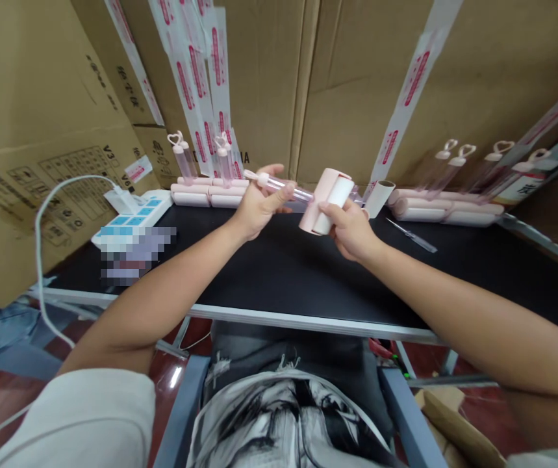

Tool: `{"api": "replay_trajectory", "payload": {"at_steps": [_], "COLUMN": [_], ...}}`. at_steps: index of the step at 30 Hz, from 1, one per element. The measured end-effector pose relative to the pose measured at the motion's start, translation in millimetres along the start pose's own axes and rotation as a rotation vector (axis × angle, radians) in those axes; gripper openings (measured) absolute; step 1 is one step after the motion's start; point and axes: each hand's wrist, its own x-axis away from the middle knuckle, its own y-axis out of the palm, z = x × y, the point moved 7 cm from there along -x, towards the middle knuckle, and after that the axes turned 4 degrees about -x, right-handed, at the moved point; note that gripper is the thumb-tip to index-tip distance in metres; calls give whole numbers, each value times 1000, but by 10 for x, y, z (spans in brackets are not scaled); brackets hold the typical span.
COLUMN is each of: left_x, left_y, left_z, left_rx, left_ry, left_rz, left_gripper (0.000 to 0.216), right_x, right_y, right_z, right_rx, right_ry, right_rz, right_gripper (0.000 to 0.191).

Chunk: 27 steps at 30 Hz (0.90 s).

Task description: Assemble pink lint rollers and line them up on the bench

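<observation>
Above the black table, my left hand (260, 205) is closed around the translucent pink handle (291, 188) of a lint roller. My right hand (349, 227) grips its roller head (326, 201), a pink curved cover partly around a white roll. The handle's far end meets the side of the head; whether it is fixed there I cannot tell. Behind my right hand stands a tilted white roll with a cardboard core (382, 198). Some clear pinkish plastic beside that hand is mostly hidden.
Finished-looking lint rollers with heart-loop handles stand in groups at the back left (191, 193) and back right (447, 208). A small screwdriver-like tool (412, 235) lies at right. A power strip (132, 221) with a white cable is at left. Cardboard (259, 78) walls the back.
</observation>
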Motion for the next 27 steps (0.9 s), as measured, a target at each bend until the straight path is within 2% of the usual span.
{"api": "replay_trajectory", "payload": {"at_steps": [2, 5, 8, 10, 12, 14, 17, 24, 27], "left_x": [-50, -69, 21, 111, 203, 265, 311, 308, 319], "left_y": [-199, -327, -202, -24, 162, 275, 371, 436, 526], "left_z": [90, 259, 356, 377, 392, 415, 439, 545, 562], "left_rx": [-174, -613, -990, -1103, -1054, -889, -785, -940, -1032], "left_ry": [113, 345, 506, 524, 502, 468, 490, 533, 529], "left_rz": [19, -64, -118, -137, -162, -164, -257, -389, -481], "left_gripper": [84, 59, 45, 45, 52, 60, 56, 26, 32], "right_x": [-9, -27, -21, 8, 62, 138, 242, 344, 365], "right_y": [-159, -269, -292, -286, -223, -109, 42, 247, 314], "right_z": [-39, -69, -75, -102, -163, -207, -199, -78, -45], "right_rx": [22, 58, 73, 156, 323, 468, 533, 640, 696], "right_ry": [-11, 7, 11, -48, -174, -306, -400, -430, -482], "right_rz": [70, 84, 79, 78, 24, -86, -246, -432, -503], "right_gripper": [52, 47, 47, 48, 48, 47, 43, 36, 38]}}
